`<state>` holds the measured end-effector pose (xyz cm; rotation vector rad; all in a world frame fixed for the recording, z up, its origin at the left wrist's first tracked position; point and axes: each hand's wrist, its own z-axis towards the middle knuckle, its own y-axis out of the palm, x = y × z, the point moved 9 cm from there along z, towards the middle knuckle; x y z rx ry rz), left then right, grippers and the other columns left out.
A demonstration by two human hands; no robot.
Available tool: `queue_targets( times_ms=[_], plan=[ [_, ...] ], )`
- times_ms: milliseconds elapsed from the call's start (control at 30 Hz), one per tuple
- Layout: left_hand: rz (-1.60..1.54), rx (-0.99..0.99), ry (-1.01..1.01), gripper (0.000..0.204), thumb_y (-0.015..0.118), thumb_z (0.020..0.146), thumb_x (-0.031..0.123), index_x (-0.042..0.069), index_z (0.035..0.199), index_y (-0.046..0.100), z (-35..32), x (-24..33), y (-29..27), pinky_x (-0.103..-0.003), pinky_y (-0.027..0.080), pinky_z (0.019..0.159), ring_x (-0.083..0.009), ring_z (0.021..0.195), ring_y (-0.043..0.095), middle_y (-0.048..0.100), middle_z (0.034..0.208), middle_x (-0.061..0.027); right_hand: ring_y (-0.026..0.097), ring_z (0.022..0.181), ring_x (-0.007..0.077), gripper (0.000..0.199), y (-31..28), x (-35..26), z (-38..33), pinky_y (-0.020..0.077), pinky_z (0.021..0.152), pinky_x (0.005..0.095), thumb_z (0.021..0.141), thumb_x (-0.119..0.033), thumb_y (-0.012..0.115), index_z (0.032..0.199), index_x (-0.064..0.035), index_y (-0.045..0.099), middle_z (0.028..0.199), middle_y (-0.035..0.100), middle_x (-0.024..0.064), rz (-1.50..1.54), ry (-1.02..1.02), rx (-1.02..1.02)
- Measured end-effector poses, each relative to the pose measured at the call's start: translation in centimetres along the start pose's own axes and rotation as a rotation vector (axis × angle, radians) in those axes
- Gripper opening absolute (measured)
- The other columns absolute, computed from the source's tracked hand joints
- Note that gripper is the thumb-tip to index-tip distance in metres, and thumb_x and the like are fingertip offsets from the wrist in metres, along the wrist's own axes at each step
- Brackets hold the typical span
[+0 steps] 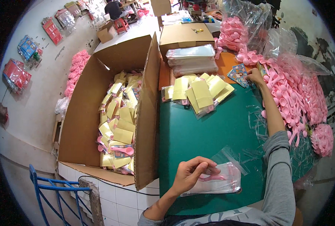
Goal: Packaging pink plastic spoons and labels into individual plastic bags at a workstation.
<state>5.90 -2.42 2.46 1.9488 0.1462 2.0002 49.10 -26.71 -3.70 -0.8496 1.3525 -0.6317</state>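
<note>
My left hand point(192, 175) is closed, thumb and fingers bent together, over a stack of clear plastic bags point(227, 184) at the table's near edge. A pink spoon point(214, 177) shows just below its fingers, on or inside the top bag; what the fingertips pinch is hidden. One clear bag flap point(229, 156) sticks up beyond the stack. My right hand point(255, 77) reaches to the far right, fingers curled on the edge of blue printed cards point(238, 74). Beside it spreads a large heap of loose pink spoons point(284, 94).
Left of the green table point(197, 132), an open cardboard box point(79, 124) holds many packed bags with yellow cards. More yellow-backed packs point(203, 94) lie at the table's far side, before a pile of clear bags point(192, 62). A blue metal frame point(58, 186) stands lower left.
</note>
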Motion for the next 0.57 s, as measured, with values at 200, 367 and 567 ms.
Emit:
queue_targets(
  times_ms=[200, 367, 567],
  plan=[
    [0.02, 0.048, 0.015, 0.025, 0.042, 0.093, 0.015, -0.006, 0.093, 0.056, -0.7, 0.4, -0.4, -0.031, 0.053, 0.071, -0.021, 0.08, 0.064, 0.064, 0.086, -0.0161, 0.055, 0.061, 0.0119, 0.019, -5.1, -7.3, -8.6, 0.0451, 0.051, 0.0254, 0.078, -0.015, 0.058, 0.093, -0.0032, 0.061, 0.071, 0.057, 0.0023, 0.611, -0.098, 0.004],
    [0.072, 0.061, -0.057, 0.024, 0.041, 0.094, 0.014, -0.006, 0.096, 0.055, -0.1, -0.1, -0.7, -0.032, 0.053, 0.073, -0.0205, 0.081, 0.064, 0.064, 0.088, -0.0162, 0.058, 0.073, 0.0111, 0.021, -7.0, -14.0, -20.1, 0.0491, 0.058, 0.0226, 0.083, -0.012, 0.055, 0.101, -0.0016, 0.059, 0.085, 0.059, 0.005, 0.258, -0.342, -0.207],
    [0.032, 0.016, -0.144, 0.023, 0.041, 0.094, 0.015, -0.002, 0.103, 0.053, 0.4, -0.9, -0.3, -0.033, 0.053, 0.073, -0.0231, 0.085, 0.063, 0.063, 0.093, -0.0168, 0.058, 0.091, 0.0176, 0.023, -5.5, -20.0, -32.9, 0.0448, 0.087, 0.0318, 0.079, -0.003, 0.057, 0.102, -0.0061, 0.061, 0.094, 0.061, 0.0088, 0.268, -0.326, -0.316]
  ],
)
